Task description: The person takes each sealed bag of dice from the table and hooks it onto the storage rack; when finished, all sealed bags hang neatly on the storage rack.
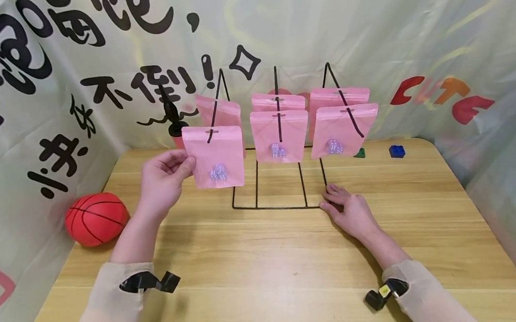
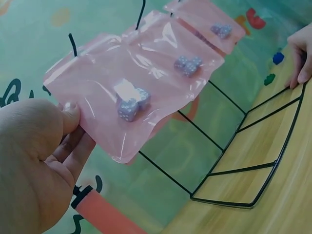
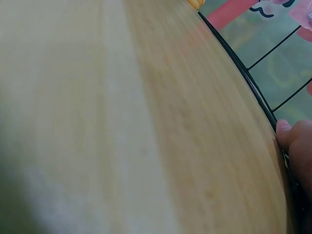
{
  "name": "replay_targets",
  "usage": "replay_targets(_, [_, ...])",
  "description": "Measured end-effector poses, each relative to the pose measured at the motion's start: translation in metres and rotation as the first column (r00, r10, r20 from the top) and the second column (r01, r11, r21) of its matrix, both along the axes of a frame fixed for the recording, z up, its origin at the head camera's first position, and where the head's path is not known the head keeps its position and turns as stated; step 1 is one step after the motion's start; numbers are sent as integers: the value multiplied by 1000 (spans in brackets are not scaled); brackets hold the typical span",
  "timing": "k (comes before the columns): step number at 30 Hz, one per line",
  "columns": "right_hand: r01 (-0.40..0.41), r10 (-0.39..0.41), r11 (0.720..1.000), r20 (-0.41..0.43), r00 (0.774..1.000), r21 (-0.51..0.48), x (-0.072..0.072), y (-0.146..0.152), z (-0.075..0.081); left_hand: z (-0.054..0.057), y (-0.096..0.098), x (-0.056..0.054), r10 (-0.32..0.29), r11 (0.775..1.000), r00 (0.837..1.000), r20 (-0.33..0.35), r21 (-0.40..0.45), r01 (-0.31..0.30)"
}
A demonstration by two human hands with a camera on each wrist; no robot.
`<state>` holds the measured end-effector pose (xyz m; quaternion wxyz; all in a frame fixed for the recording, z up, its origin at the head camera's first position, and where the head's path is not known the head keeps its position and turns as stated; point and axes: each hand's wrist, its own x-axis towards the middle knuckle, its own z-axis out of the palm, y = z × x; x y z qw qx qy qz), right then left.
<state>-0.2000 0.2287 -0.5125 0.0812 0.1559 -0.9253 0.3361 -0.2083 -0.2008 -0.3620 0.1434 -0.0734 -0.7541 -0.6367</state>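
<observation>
My left hand [image 1: 165, 179] pinches the left edge of a pink pouch [image 1: 201, 153] with pale purple dice [image 1: 218, 172] inside. That pouch hangs on the left hook of a black wire display rack [image 1: 281, 208]; the hook's tip passes through its top slot. In the left wrist view, the thumb lies on the front of the pouch [image 2: 97, 78]. More pink pouches hang on the middle and right hooks, with others behind them. My right hand [image 1: 349, 212] holds the front right corner of the rack's base, thumb and fingers about the wire.
A red toy basketball [image 1: 96, 219] sits at the table's left edge. Behind the rack's left side is a red and black pump-like object [image 1: 175, 125]. A blue block [image 1: 397, 151] and a green block [image 1: 360, 153] lie at the back right, before a printed cloth [image 1: 412, 21].
</observation>
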Motion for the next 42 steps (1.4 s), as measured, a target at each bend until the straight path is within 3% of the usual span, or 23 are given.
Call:
replay_targets(9, [-3, 3, 1000, -11, 1000, 7, 1, 1, -1, 1, 3, -22, -6, 1000, 1000, -10, 29, 6])
replay_targets(18, [-12, 12, 1000, -34, 999, 5, 2, -1, -1, 0, 7, -33, 19, 999, 1000, -15, 45, -18])
replay_targets(36, [-7, 7, 1000, -40, 999, -1, 1, 0, 0, 1, 9, -35, 24, 998, 999, -23, 52, -23])
replay_targets(42, [-8, 8, 1000, -31, 999, -6, 0, 1, 0, 0, 1, -30, 47, 997, 998, -52, 62, -43])
